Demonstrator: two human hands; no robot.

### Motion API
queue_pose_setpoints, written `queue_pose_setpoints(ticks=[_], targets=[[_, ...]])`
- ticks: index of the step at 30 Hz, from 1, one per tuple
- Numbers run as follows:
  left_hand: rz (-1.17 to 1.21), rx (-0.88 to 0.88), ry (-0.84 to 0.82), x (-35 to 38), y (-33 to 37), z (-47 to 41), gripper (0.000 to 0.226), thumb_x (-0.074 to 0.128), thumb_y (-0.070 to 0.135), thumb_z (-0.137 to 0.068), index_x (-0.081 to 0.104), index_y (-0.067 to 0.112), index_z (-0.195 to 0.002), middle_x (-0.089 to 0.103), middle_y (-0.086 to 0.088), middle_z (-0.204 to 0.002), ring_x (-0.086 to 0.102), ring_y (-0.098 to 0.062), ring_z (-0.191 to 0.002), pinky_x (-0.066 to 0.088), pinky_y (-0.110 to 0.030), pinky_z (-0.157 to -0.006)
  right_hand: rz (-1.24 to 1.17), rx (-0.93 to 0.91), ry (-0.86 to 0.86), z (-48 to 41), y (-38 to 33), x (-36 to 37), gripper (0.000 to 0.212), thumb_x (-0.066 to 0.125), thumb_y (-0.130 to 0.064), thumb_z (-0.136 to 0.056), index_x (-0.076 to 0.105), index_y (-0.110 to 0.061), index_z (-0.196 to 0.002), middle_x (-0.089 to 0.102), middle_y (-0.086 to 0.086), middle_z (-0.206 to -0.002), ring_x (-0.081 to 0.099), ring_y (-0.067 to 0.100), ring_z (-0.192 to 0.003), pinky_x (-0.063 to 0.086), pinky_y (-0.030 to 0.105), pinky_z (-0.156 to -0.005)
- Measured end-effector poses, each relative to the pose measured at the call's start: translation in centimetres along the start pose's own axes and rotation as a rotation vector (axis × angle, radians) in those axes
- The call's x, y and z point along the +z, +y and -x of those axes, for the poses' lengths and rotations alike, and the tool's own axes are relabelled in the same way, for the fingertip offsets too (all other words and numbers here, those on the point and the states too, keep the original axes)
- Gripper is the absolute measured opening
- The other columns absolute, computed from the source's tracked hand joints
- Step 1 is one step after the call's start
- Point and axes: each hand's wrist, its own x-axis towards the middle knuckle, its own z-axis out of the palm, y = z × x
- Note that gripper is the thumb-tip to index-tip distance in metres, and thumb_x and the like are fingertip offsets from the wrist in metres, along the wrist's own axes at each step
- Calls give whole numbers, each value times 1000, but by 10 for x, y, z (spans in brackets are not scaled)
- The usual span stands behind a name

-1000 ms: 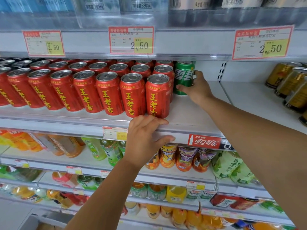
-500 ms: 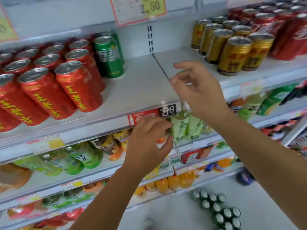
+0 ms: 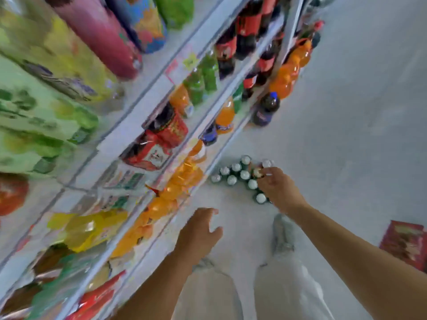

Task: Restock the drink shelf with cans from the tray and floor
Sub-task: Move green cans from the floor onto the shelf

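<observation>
We judged the step in hand to be the fetch from the floor: the right hand was down over the cans, which stood upright in a tight cluster just beside the foot of the shelf. Its fingertips lay on or at the top of one can on the near side of the cluster. Blur kept us from telling whether they had closed on it. The left hand hung nearer us, apart from the cans, fingers loosely spread and holding nothing.

The next move, as we read it, called for a firm hold around one can's body, a straight lift so the neighbours stayed standing, and then a rise back to the shelf.

We counted ten can tops in view; the right hand may have hidden more. There were two hands and one red pack on the floor to the right. The bottles were too smeared to count.
</observation>
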Motion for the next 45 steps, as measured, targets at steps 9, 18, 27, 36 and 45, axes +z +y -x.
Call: queue_pose_setpoints(ticks=[9,18,27,36,45], targets=[[-39,-182,-187,179,-114,-193,58,67,35,-88,44,25,-141,45,-1,-140,57,-19,-118,49,-35,-95,45,431,-31,-160,259,101,48,63,-27,-91,44,-23,-135,59,6,-124,56,17,-89,38,16,-59],[-83,-59,-27,256,-177,-366,87,73,33,-84,22,27,-154,40,-7,-148,47,-25,-130,40,-38,-105,50,473,70,-290,367,188,88,67,-40,-84,12,-31,-151,45,6,-144,52,32,-120,45,35,-92],[-131,11,-6,288,-180,-431,92,77,31,-81,19,36,-152,51,-11,-133,52,-27,-119,46,-39,-94,0,492,236,-319,394,218,84,73,-33,-80,21,-26,-146,58,4,-114,57,31,-109,43,35,-85],[-259,-82,60,266,-165,-384,71,77,45,-72,41,32,-132,66,-1,-113,61,-32,-102,40,-32,-72,199,426,163,-283,370,191,65,69,-55,-70,40,-27,-121,63,-4,-92,55,23,-84,45,32,-73],[21,-63,192,115,-80,-196,74,79,44,-63,49,35,-130,68,6,-114,65,-21,-102,54,-37,-84,169,125,72,-142,198,88,62,80,-46,-64,48,-38,-117,66,-11,-92,63,18,-89,53,35,-79]])
